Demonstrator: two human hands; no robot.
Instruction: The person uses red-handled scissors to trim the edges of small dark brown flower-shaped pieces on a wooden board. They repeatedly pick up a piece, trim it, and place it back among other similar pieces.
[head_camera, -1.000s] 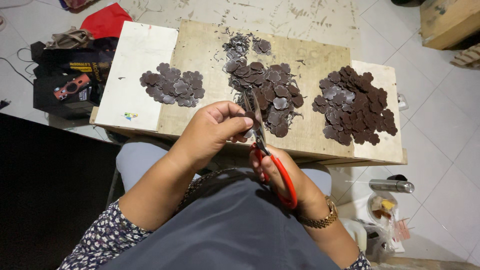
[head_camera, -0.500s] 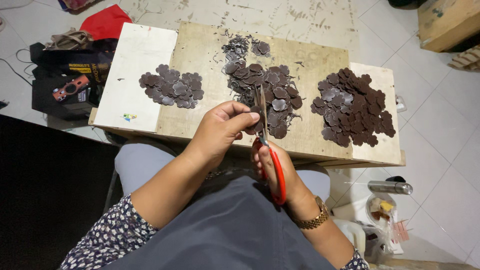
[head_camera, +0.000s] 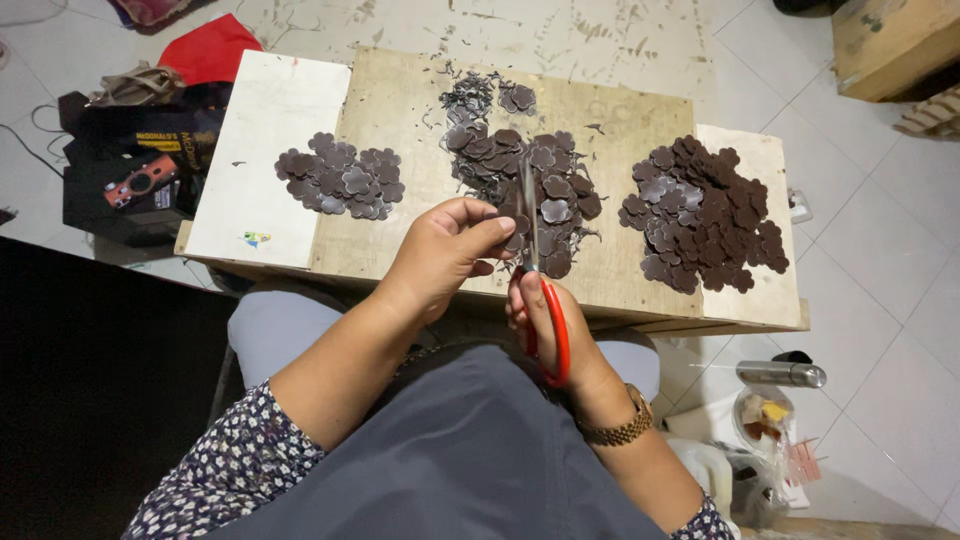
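My right hand (head_camera: 545, 320) grips red-handled scissors (head_camera: 540, 290), blades pointing away over a wooden board (head_camera: 400, 110). My left hand (head_camera: 445, 250) pinches a small dark brown flower-shaped piece (head_camera: 512, 228) against the blades. Three heaps of the same brown flower cutouts lie on the board: a small left pile (head_camera: 342, 182), a middle pile (head_camera: 530, 175) mixed with offcuts just beyond my hands, and a large right pile (head_camera: 700, 215).
A white panel (head_camera: 265, 150) covers the board's left part. A black bag with a red camera (head_camera: 140, 180) and red cloth (head_camera: 215, 50) lie on the tiled floor at left. A metal flask (head_camera: 780, 374) and plastic bags sit at lower right; a wooden box (head_camera: 890, 40) stands far right.
The scissors have swung from slanting to nearly straight ahead, and both hands have shifted slightly left while my left hand turns the brown piece.
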